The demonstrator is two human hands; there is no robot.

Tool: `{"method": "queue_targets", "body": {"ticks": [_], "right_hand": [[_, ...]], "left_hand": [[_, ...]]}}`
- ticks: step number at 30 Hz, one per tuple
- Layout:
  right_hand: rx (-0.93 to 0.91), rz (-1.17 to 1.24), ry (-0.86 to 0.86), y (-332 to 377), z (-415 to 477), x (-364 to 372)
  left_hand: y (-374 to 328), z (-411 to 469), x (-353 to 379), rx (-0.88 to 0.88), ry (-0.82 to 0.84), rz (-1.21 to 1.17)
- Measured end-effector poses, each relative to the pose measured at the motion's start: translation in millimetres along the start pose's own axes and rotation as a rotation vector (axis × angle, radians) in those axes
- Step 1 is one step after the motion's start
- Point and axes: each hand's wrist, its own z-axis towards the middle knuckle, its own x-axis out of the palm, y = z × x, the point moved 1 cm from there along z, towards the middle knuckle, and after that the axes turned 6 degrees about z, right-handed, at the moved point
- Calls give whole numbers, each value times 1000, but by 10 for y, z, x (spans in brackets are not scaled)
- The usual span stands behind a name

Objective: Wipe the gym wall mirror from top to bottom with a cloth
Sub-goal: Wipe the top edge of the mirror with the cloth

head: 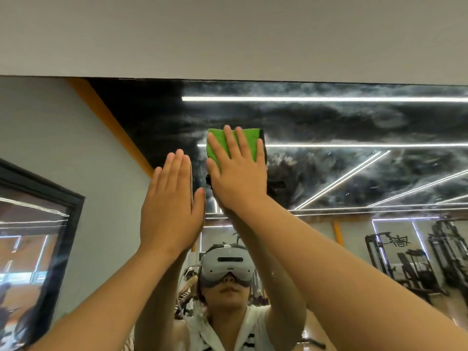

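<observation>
The wall mirror fills the view below a pale wall band, and its upper part is covered in cloudy smears. A folded green cloth lies flat against the glass a little below the mirror's top edge. My right hand presses it there with straight, spread fingers. My left hand is raised just left of it, flat, fingers together, holding nothing; whether it touches the glass is unclear. Both my arms reach up from the bottom of the view.
The mirror reflects a person in a headset and white top, gym machines at the right and ceiling light strips. A black-framed window shows at the left in the reflected grey wall.
</observation>
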Motion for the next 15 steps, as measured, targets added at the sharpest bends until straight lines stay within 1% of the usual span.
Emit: {"method": "queue_targets", "body": {"ticks": [4, 6, 12, 15], "right_hand": [[-100, -25, 42, -60, 103, -55], [-102, -20, 39, -229, 116, -128], [133, -13, -7, -959, -107, -341], [305, 4, -29, -1122, -314, -385]], "left_hand": [[26, 4, -7, -5, -2, -13], [21, 8, -11, 0, 12, -30], [64, -2, 28, 8, 14, -30], [55, 8, 56, 13, 3, -23]]}}
